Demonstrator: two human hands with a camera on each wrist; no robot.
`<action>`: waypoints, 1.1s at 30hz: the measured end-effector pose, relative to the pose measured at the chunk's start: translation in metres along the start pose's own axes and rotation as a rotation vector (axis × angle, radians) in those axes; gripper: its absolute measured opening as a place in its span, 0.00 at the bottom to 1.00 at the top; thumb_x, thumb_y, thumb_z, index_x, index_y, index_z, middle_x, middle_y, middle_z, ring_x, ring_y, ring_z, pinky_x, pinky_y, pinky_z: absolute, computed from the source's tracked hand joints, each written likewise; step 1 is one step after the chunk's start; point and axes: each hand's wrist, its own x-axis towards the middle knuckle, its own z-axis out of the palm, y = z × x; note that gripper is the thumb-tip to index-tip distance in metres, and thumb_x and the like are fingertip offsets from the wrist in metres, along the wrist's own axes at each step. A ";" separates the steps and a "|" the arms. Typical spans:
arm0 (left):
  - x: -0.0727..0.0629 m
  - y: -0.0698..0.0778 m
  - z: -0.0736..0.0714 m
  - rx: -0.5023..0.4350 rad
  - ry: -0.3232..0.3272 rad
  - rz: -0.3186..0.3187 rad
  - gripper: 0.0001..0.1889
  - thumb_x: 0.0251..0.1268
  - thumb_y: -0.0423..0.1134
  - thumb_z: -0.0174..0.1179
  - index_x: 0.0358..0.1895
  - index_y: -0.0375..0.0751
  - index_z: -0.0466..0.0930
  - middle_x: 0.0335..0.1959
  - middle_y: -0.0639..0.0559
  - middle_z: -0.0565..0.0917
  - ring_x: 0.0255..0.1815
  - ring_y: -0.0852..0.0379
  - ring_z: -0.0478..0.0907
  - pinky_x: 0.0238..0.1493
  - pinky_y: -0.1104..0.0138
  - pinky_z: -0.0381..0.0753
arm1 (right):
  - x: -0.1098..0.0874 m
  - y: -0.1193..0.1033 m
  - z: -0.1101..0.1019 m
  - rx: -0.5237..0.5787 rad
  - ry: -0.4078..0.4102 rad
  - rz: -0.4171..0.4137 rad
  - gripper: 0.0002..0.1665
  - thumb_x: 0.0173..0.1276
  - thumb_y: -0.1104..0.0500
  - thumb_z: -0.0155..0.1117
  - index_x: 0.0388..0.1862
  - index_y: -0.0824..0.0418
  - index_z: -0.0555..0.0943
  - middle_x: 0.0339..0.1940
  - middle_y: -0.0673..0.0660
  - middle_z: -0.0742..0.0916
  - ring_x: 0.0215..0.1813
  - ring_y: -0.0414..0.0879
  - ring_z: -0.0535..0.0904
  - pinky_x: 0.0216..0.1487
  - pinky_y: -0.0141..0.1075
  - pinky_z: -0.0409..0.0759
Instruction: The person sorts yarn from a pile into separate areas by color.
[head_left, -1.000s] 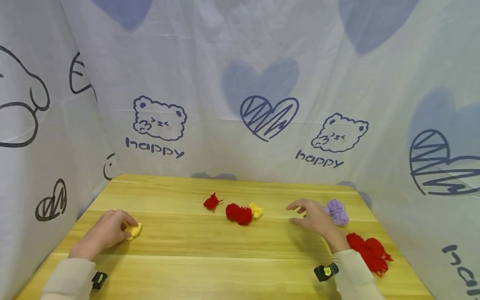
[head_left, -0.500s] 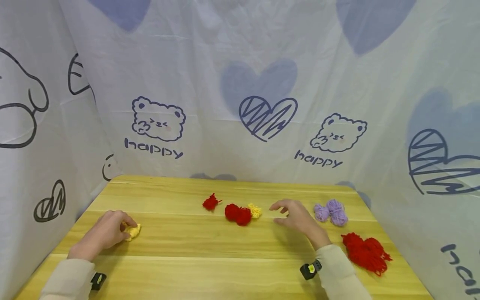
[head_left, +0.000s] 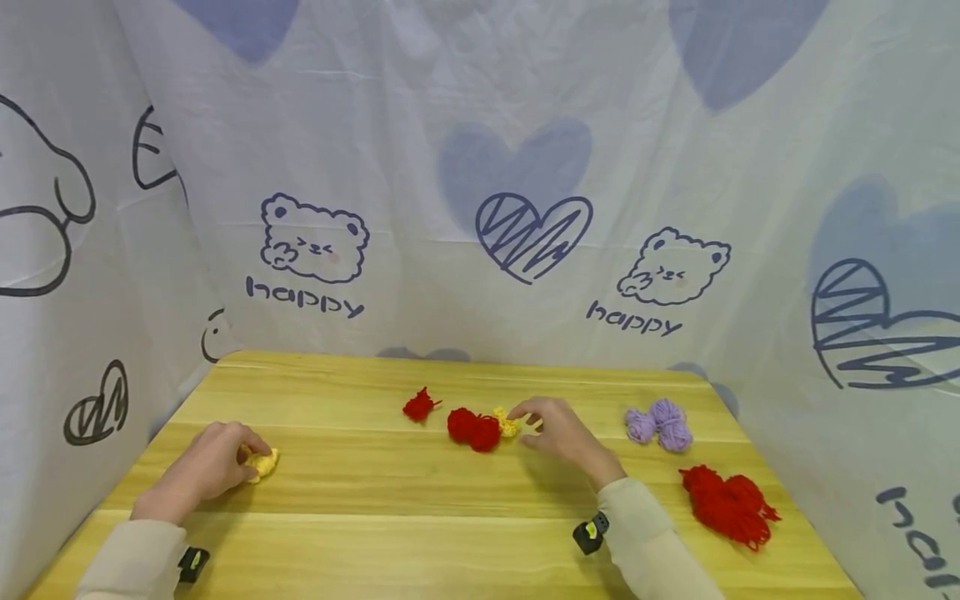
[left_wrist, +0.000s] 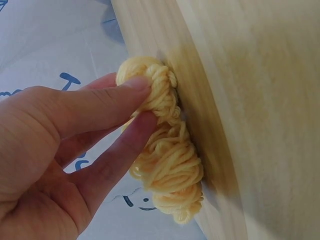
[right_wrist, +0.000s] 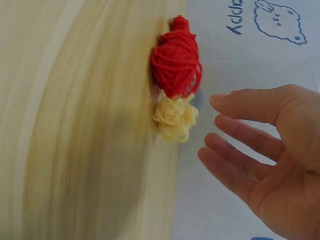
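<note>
At the table's left side my left hand (head_left: pixel 204 463) pinches a yellow yarn bundle (left_wrist: pixel 172 162) between thumb and fingers, close to the tabletop. Part of that bundle is covered by the fingers. My right hand (head_left: pixel 564 435) hovers right of a small yellow yarn ball (right_wrist: pixel 175 118), its fingers spread and holding nothing. In the right wrist view a gap shows between the fingertips and this yarn. A red yarn bundle (head_left: pixel 474 430) lies against the small yellow ball, on its left.
Farther left sits a small red yarn piece (head_left: pixel 419 405). Purple yarn balls (head_left: pixel 660 425) lie to the right, with a larger red yarn bundle (head_left: pixel 729 505) nearer the right edge. A printed cloth (head_left: pixel 420 308) hangs behind the wooden table (head_left: pixel 390 550).
My right hand has moved left, away from the purple yarn and up to the small yellow ball. The purple yarn is now fully uncovered. My left hand keeps its pinch in place.
</note>
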 end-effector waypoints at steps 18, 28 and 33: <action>0.001 -0.003 0.000 -0.003 0.002 0.004 0.15 0.46 0.25 0.78 0.40 0.40 0.92 0.40 0.43 0.91 0.36 0.53 0.81 0.38 0.55 0.83 | 0.024 -0.015 0.025 -0.014 -0.022 -0.046 0.18 0.61 0.72 0.73 0.52 0.67 0.87 0.53 0.63 0.90 0.56 0.61 0.86 0.61 0.54 0.84; 0.000 -0.001 0.000 -0.007 0.009 0.013 0.14 0.45 0.25 0.77 0.39 0.40 0.92 0.39 0.44 0.91 0.36 0.54 0.81 0.38 0.56 0.82 | 0.027 -0.018 0.035 -0.067 -0.036 -0.085 0.17 0.62 0.71 0.74 0.50 0.65 0.88 0.53 0.61 0.90 0.57 0.56 0.85 0.63 0.51 0.83; -0.001 -0.002 0.001 -0.007 0.013 0.017 0.14 0.45 0.25 0.78 0.39 0.39 0.92 0.39 0.43 0.91 0.35 0.54 0.81 0.37 0.57 0.82 | 0.031 -0.021 0.039 -0.079 -0.050 -0.107 0.17 0.62 0.70 0.74 0.51 0.65 0.88 0.53 0.60 0.90 0.57 0.56 0.85 0.63 0.49 0.83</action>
